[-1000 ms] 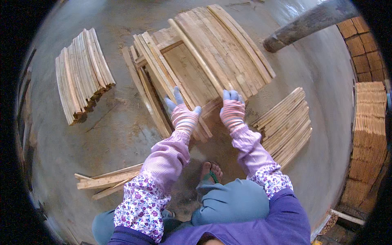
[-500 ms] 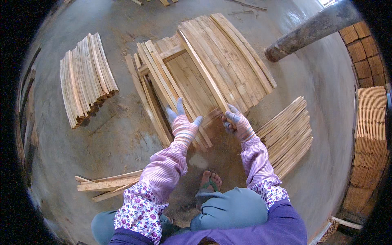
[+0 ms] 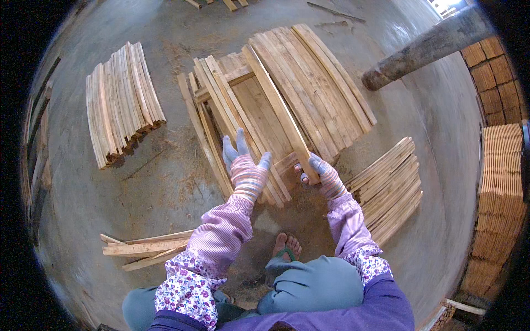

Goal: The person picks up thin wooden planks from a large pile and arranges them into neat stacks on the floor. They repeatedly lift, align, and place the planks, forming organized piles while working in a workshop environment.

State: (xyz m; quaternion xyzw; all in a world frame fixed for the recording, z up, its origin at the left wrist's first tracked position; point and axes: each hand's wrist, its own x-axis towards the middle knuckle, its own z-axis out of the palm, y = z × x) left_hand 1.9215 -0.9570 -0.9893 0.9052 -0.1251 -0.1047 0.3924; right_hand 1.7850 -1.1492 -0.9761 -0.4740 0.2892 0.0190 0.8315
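Note:
My right hand [image 3: 329, 175] is closed round the near end of a long wooden slat [image 3: 276, 102]. That slat is tilted, its wide face toward the left, alongside a row of flat boards [image 3: 309, 83]. Striped knit gloves with bluish-grey fingers cover both hands. My left hand [image 3: 247, 170] is open, fingers spread, just over or touching the near part of some narrow wooden strips [image 3: 234, 105]; contact cannot be made out. Between the two hands lie more boards [image 3: 262, 118], lower down, with a crosspiece [image 3: 241, 73] at their far end.
A bundle of slats [image 3: 124, 102] lies at the left on the concrete floor, another stack [image 3: 389, 185] at the right. Loose offcuts [image 3: 146, 250] are near my left forearm. A thick dark post [image 3: 425, 47] stands at the far right, beside stacked brown ridged pieces [image 3: 501, 176].
The slat in my right hand has turned so more of its wide face shows, and its near end has come closer to me. My left hand stays spread in nearly the same place.

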